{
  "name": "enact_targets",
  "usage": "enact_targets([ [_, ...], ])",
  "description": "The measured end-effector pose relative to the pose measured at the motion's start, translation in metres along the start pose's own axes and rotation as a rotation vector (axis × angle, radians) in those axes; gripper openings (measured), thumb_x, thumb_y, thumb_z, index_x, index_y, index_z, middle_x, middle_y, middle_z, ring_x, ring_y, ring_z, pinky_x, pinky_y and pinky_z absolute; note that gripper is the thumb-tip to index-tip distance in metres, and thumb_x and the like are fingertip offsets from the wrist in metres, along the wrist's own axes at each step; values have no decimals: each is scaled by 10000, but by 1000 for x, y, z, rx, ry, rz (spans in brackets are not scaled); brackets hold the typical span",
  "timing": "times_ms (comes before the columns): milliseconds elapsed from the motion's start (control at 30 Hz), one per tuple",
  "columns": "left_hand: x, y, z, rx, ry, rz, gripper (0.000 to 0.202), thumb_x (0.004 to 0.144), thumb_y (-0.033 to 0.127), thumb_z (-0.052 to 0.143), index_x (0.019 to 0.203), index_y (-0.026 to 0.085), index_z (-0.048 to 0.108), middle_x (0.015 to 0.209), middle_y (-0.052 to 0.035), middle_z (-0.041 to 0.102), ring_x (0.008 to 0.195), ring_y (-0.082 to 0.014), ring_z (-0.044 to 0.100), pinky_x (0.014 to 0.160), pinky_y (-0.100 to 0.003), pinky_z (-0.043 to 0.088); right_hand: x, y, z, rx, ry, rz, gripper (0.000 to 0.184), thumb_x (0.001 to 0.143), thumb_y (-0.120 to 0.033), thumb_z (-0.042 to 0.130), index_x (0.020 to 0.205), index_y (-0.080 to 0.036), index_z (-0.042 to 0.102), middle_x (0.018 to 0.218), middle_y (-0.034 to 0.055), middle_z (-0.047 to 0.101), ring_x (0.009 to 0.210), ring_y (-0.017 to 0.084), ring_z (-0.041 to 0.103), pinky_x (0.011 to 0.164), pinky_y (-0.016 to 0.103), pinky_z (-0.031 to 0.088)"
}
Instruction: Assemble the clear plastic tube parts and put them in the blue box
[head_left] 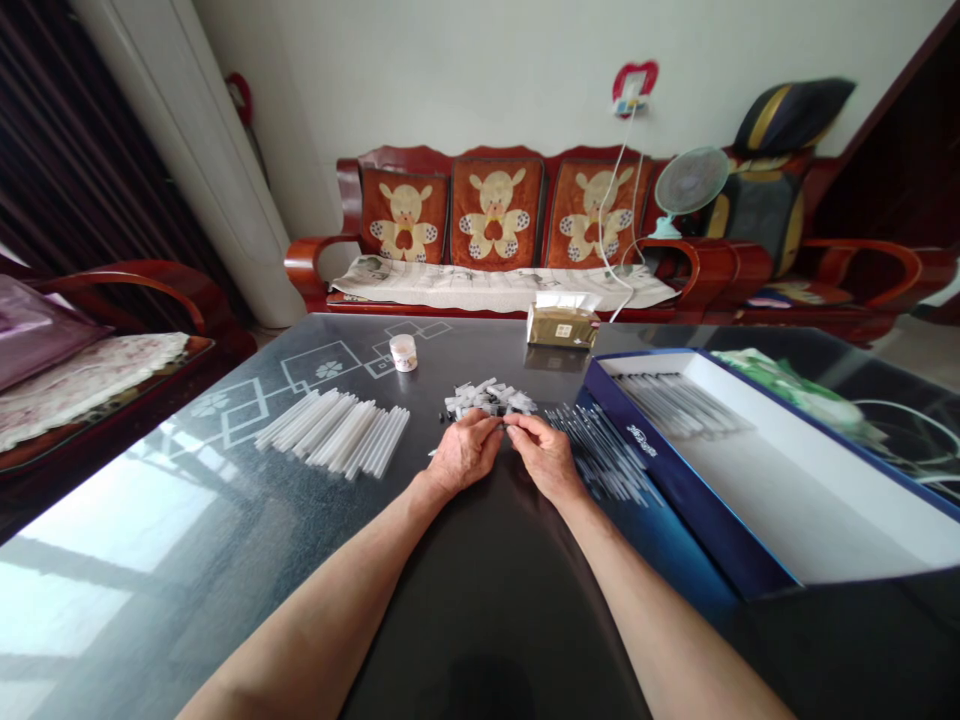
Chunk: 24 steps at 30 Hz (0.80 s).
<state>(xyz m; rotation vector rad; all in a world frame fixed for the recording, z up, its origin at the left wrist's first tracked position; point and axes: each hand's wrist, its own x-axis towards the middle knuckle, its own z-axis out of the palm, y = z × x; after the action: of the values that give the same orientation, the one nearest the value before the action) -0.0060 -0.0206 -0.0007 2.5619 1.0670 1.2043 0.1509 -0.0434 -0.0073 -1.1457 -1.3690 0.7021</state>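
Head view: mid-frame, left hand (469, 452) and right hand (546, 458) pinch a small dark piece (504, 425) (mostly hidden) in closed fingertips; thin rods (606, 455), slanting toward lower right, lie nearer the right hand.

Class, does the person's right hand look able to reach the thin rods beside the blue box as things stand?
Probably yes: the right hand is close beside the thin rods, with nothing visible between; the blue box stands on their far side. Its fingertips, though, seem busy near the left hand.
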Motion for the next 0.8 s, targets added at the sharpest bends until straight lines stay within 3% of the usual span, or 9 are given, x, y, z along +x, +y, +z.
enact_targets([
  [167,0,1,-1,-3,-38,-4,225,940,262,449,898,156,643,907,-73,610,781,-139,607,706,-240,504,-1,-3,0,-17,-6,-42,248,802,-344,597,937,-181,727,945,70,713,849,195,667,783,312,537],
  [300,0,5,-4,148,-90,-65,255,956,315,439,944,187,659,822,-46,598,738,-145,578,663,-240,471,-1,-2,0,-15,-9,-26,262,792,-334,596,954,-175,725,966,75,714,853,195,668,792,315,536],
  [467,2,5,-5,276,-100,-45,278,965,331,425,1001,194,664,778,-45,580,749,-174,535,730,-291,454,0,1,0,22,-25,58,287,761,-326,606,983,-183,719,978,71,729,864,205,673,797,329,540],
  [633,4,2,-5,242,-97,-6,283,968,304,412,1025,166,653,789,-54,577,738,-178,517,753,-315,451,1,-1,-1,58,-29,140,345,744,-396,638,988,-168,724,939,75,736,784,198,671,742,320,548],
  [800,4,4,-7,214,-80,31,304,975,304,394,1089,156,634,801,-60,577,750,-179,522,757,-321,453,0,-3,-1,5,-40,163,402,765,-515,617,902,-152,718,741,56,716,635,175,635,625,280,526],
])
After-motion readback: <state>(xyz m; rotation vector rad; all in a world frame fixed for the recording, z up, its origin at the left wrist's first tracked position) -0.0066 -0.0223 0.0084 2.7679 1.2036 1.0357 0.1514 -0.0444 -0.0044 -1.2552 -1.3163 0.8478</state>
